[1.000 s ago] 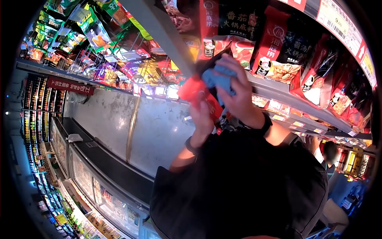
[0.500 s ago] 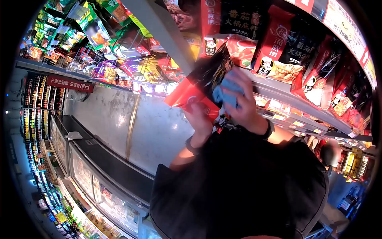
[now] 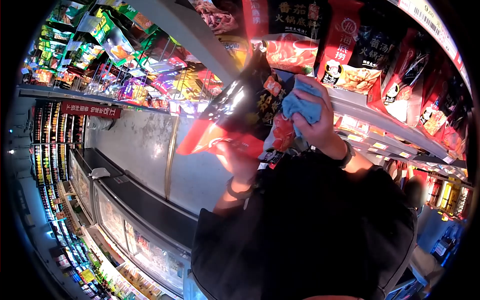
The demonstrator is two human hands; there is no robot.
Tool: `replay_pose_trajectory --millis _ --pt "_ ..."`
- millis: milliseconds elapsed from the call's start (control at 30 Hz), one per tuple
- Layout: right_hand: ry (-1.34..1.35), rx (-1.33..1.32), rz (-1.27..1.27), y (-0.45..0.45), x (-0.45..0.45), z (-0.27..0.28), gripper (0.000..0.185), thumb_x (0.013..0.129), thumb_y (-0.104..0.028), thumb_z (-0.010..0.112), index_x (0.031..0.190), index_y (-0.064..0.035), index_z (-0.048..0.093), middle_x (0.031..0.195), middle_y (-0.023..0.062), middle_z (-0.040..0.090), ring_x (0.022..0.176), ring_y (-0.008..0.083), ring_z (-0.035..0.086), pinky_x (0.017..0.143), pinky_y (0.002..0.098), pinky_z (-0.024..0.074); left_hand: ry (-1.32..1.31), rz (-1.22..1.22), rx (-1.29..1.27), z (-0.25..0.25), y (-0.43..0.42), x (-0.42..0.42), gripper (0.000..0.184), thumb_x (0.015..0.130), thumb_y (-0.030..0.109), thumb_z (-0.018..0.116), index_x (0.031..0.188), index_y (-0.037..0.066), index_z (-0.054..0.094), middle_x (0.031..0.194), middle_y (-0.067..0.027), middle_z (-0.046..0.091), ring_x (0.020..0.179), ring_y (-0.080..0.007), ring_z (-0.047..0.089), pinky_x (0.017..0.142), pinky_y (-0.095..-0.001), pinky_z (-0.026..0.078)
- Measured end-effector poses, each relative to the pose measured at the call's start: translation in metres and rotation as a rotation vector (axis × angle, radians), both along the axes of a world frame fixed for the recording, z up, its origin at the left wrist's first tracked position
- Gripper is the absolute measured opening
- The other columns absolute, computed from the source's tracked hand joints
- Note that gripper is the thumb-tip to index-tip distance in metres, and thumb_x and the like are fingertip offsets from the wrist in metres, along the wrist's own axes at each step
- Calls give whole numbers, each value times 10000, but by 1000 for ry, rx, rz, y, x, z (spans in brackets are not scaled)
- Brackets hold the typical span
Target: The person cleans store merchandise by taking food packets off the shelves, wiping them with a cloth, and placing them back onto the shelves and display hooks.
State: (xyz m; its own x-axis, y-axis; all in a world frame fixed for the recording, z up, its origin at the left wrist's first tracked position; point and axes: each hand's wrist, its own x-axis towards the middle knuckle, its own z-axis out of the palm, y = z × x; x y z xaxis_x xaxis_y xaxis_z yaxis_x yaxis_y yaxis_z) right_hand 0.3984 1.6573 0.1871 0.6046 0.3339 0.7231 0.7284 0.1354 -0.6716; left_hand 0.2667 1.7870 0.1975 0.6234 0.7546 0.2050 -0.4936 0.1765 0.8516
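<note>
A black and red hotpot seasoning bag (image 3: 235, 107) is tilted in front of my chest, its glossy black part catching the light. My left hand (image 3: 239, 161) grips the red end of it from below, with its fingers partly behind the bag. In my right hand (image 3: 320, 120) is a bunched blue cloth (image 3: 302, 106), closed in the fingers at the bag's right side. Similar hotpot seasoning bags (image 3: 292, 47) stand upright on the shelf just beyond my hands.
A shelf edge (image 3: 350, 100) runs along the right, with price tags (image 3: 427, 17) above. Colourful snack packets (image 3: 112, 40) fill a wire rack at upper left. A long freezer case (image 3: 135, 200) stretches along the lower left, beside the grey floor (image 3: 140, 145).
The bag has turned and shifted left, so more of its black printed face shows. My left hand moved left and down with it; my right hand moved slightly right with the cloth.
</note>
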Motion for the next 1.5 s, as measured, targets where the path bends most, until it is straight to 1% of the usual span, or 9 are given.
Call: replay_pose_trajectory --millis 233,400,633,733,800,933,1033,1133,1500 --pt "516 -21 405 -31 6 5 552 692 -18 702 1212 -5 517 1244 124 519 1123 195 515 947 324 406 -62 169 -303 50 -5 17 371 999 415 337 1004 83 504 1008 -37 522 943 -149 506 886 -316 425" --pt "794 -147 583 -52 11 14 588 697 -19 727 1239 -5 501 1093 51 589 995 128 561 890 281 444 17 -46 -178 27 10 19 444 991 434 335 1202 64 458 1131 -52 524 1011 -174 522 901 -330 433" --pt "839 -30 219 -58 12 3 513 724 1 690 1206 0 515 1026 53 605 939 127 571 854 275 454 22 -254 -51 2 4 27 355 928 346 475 1094 33 488 954 -67 586 873 -185 586 779 -320 487" --pt "596 -133 -16 -68 17 7 480 710 6 694 1165 6 542 1059 61 595 969 141 562 873 284 443 265 -312 141 -2 0 30 286 898 208 566 1085 17 465 856 -71 596 792 -189 602 680 -299 512" --pt "638 67 -114 -69 6 14 441 679 16 704 1103 14 584 1079 80 590 1002 186 562 896 290 429 201 -68 666 -9 -13 40 594 811 1 628 1282 -4 267 1128 -152 496 955 -209 557 676 -336 526" --pt "-10 -28 -297 -73 -7 22 510 655 -6 727 1140 0 572 1121 140 581 1045 247 555 891 346 445 109 -276 388 2 -35 44 722 796 16 640 1353 10 180 1241 -143 398 1101 -228 467 960 -361 391" --pt "122 288 93 -64 -33 13 627 611 -67 766 1193 -3 541 1203 193 526 1071 287 534 870 380 451 -35 -324 259 12 -40 47 680 841 111 626 1347 20 179 1179 -121 427 1087 -216 475 936 -345 403" --pt "159 147 338 -66 -45 21 624 610 -227 798 1150 4 586 1204 218 521 1066 310 528 891 402 427 -58 -375 159 8 -39 43 676 842 107 622 1349 20 183 1183 -121 428 1084 -214 476 934 -342 405" --pt "25 -139 433 -41 -39 36 588 732 -440 666 1131 -13 599 1247 224 479 1164 342 444 966 442 353 -48 -408 -19 -15 -27 18 660 846 89 606 1356 17 194 1199 -120 432 1074 -206 482 925 -331 409"
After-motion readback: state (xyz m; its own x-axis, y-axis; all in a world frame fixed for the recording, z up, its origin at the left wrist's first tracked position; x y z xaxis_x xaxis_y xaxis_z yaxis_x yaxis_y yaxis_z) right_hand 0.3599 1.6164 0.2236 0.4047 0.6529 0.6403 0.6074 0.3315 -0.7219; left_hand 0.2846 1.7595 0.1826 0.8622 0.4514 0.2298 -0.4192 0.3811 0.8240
